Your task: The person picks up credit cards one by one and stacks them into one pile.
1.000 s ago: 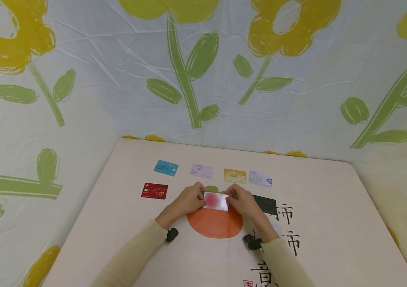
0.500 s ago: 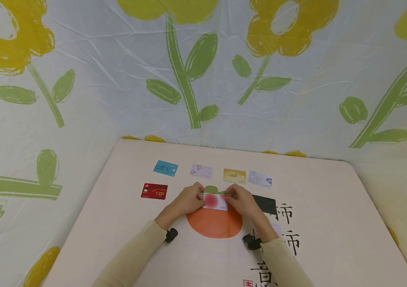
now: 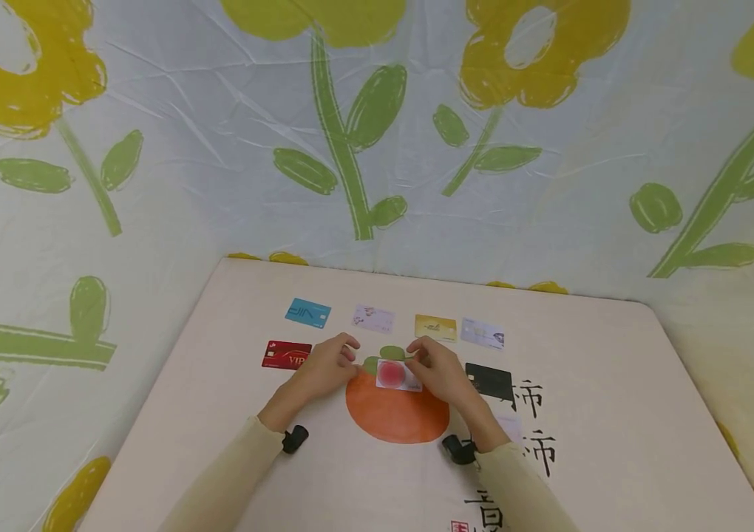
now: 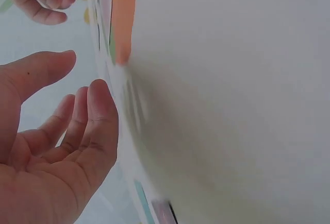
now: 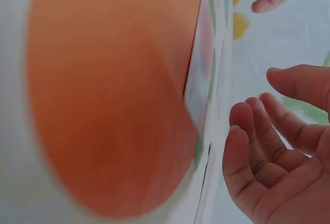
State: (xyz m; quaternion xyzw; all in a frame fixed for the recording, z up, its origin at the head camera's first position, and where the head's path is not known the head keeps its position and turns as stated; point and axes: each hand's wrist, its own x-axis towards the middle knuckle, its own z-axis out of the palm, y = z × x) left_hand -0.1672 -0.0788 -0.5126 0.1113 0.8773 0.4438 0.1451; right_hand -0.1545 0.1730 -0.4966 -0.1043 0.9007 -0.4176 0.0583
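A white card with a pink circle (image 3: 399,374) lies on the printed orange persimmon (image 3: 397,417) in the middle of the table. My left hand (image 3: 324,364) is off to its left, partly covering a red VIP card (image 3: 280,355); in the left wrist view its loosely bent fingers (image 4: 100,100) hold nothing. Just right of the white card hovers my right hand (image 3: 442,372). The right wrist view shows its thumb and fingers (image 5: 238,147) apart with nothing between them, and the card (image 5: 198,80) flat beyond them.
Along the back lie a blue card (image 3: 307,312), a pale floral card (image 3: 373,318), a gold card (image 3: 435,327) and a whitish card (image 3: 483,333). A black card (image 3: 491,382) sits right of my right hand. Another pale card (image 3: 510,426) is partly behind the right forearm.
Both hands have let go of the white card, which stays on the table. My left hand has moved left toward the red card; the right has shifted slightly away, uncovering more of the black card.
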